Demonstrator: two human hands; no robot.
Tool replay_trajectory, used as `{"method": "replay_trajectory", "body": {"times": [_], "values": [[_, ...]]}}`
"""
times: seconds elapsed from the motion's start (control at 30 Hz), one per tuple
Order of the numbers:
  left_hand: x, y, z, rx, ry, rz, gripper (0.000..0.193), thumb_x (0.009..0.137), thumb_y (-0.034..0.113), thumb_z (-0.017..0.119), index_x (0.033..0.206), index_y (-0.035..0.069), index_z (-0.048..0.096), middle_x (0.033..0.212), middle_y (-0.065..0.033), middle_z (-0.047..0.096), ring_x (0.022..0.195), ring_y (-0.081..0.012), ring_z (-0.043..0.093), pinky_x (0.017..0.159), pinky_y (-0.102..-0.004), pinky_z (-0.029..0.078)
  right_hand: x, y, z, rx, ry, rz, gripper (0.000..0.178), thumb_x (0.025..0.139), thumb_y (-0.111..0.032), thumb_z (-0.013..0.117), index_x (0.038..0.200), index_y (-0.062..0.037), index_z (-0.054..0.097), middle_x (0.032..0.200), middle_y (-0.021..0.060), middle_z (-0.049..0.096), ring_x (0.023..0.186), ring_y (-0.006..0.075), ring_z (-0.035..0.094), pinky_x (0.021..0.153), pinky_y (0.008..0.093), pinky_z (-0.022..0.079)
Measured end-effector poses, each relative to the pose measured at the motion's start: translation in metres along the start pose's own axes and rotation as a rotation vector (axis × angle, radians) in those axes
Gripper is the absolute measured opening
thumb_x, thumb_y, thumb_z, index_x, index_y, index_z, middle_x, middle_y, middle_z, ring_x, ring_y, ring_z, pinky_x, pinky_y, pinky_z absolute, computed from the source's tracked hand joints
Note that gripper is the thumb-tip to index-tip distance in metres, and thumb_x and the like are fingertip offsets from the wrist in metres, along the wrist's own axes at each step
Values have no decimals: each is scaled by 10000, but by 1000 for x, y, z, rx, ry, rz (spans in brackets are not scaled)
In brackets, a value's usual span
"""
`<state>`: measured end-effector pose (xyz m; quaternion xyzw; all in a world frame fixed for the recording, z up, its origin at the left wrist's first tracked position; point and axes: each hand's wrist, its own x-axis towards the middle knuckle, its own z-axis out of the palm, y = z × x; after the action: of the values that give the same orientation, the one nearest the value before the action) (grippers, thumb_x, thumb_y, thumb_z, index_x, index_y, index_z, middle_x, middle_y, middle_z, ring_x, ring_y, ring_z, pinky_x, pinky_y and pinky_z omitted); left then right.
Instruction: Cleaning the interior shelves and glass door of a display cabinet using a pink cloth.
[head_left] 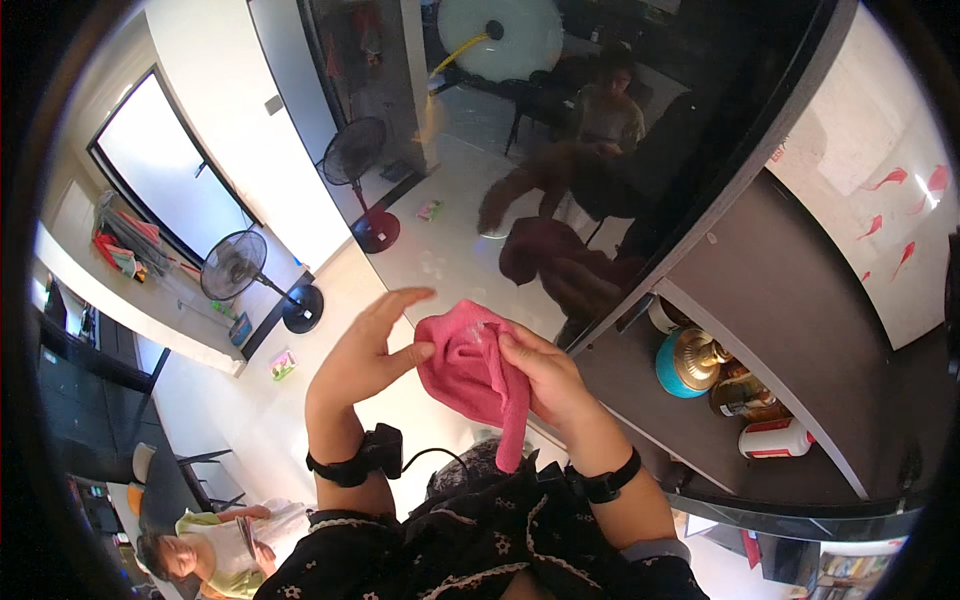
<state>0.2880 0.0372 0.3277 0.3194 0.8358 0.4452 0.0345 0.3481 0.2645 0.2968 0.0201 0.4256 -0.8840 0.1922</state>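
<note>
A crumpled pink cloth [468,362] hangs in front of me, with one end drooping down. My right hand [548,378] grips its right side, the thumb lying over the fabric. A small whitish patch shows near the top of the cloth. On the other side, my left hand [368,345] has its fingers stretched out flat above, and its thumb tip meets the cloth's left edge. Beyond both hands stands a glossy black panel [460,215], which mirrors me and the room. Neither hand touches the panel.
At right, a dark shelf unit [640,400] holds a turquoise-and-gold vessel [690,362] and a white bottle [775,438]. A standing fan [240,268] is on the left. A green-and-pink packet [283,364] lies on the floor. Another person [225,550] is at lower left.
</note>
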Motion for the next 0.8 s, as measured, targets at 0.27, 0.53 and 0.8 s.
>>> {"method": "replay_trajectory", "body": {"times": [0.27,0.53,0.8], "values": [[4,-21,9,-236,250,-177,103,889,46,634,970,-18,626,827,-60,656,788,-136,601,728,-260,486,5,13,-22,-609,-12,-172,380,1037,-244,456,1327,-7,519,1138,80,641,1037,153,601,915,282,468],[16,-13,18,-19,287,-242,116,897,100,638,980,20,626,747,-95,666,668,-176,632,644,-289,496,6,24,-40,-891,71,-160,320,1001,-198,501,1270,-33,552,1043,155,680,959,198,649,850,315,484],[15,-5,16,-24,325,-148,108,849,99,679,907,14,646,720,-83,655,645,-142,612,611,-261,482,-7,18,-44,-1072,110,-156,513,944,-304,608,1358,-32,475,1092,184,667,1025,215,641,882,319,486]]}}
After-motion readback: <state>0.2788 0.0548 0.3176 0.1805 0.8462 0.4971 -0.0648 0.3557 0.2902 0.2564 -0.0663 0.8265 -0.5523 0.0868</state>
